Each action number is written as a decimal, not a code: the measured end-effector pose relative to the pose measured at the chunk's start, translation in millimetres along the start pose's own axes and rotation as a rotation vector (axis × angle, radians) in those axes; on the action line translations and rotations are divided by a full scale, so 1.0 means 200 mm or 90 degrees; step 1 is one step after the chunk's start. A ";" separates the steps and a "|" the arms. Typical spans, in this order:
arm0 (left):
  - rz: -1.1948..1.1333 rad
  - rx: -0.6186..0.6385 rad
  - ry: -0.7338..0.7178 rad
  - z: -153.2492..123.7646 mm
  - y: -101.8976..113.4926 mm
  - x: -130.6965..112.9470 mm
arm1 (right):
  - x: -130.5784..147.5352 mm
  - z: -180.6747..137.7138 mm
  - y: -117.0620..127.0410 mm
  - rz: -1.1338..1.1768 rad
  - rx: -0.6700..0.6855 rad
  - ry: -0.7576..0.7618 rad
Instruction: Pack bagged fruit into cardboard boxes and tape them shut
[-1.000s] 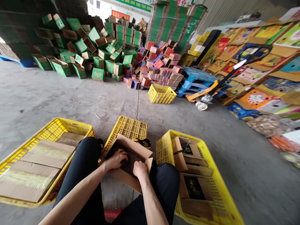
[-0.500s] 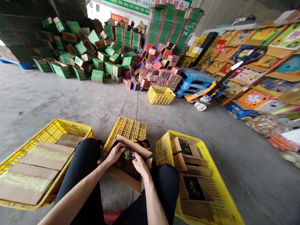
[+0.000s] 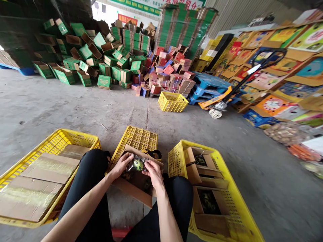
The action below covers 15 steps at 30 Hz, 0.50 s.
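Note:
Between my knees an open cardboard box point(image 3: 131, 190) leans on an upturned yellow crate point(image 3: 137, 138). Just above the box both hands hold a small green round item wrapped in clear plastic point(image 3: 138, 164). My left hand point(image 3: 122, 163) pinches its left side and my right hand point(image 3: 152, 170) grips its right side. Dark packed items show inside the box under my hands. A black tape dispenser point(image 3: 154, 154) rests on the crate behind the box.
Left of my leg, a yellow crate point(image 3: 54, 143) holds taped shut cartons. A yellow crate point(image 3: 228, 188) on the right holds open cartons. Across the concrete floor lie piles of green and red boxes point(image 3: 106, 64), another yellow crate point(image 3: 173, 101), blue pallets and a pallet jack point(image 3: 219, 105).
My hands were down inside the box a second ago. They have come up out of it holding the wrapped green item between them.

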<state>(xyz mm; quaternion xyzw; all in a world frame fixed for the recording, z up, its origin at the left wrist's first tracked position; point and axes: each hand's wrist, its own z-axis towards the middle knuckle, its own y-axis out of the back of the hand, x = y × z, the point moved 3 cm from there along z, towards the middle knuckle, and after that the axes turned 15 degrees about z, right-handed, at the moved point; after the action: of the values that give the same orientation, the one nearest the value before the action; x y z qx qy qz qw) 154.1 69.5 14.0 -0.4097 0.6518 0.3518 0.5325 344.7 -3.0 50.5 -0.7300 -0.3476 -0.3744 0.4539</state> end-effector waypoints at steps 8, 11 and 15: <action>-0.061 0.205 -0.034 -0.04 -0.03 -0.07 | 0.00 0.02 0.01 -0.015 -0.002 0.050; -0.059 0.178 -0.053 -0.04 -0.02 -0.08 | -0.01 0.03 0.03 -0.013 -0.028 0.049; -0.039 0.144 -0.069 -0.04 0.00 -0.08 | -0.05 0.03 0.03 -0.017 -0.029 -0.086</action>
<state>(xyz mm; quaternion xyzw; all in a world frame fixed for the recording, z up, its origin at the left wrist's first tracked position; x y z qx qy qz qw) 153.4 65.3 30.4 -0.3473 0.6448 0.2812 0.6202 346.4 -1.7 37.2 -0.7588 -0.3788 -0.3384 0.4077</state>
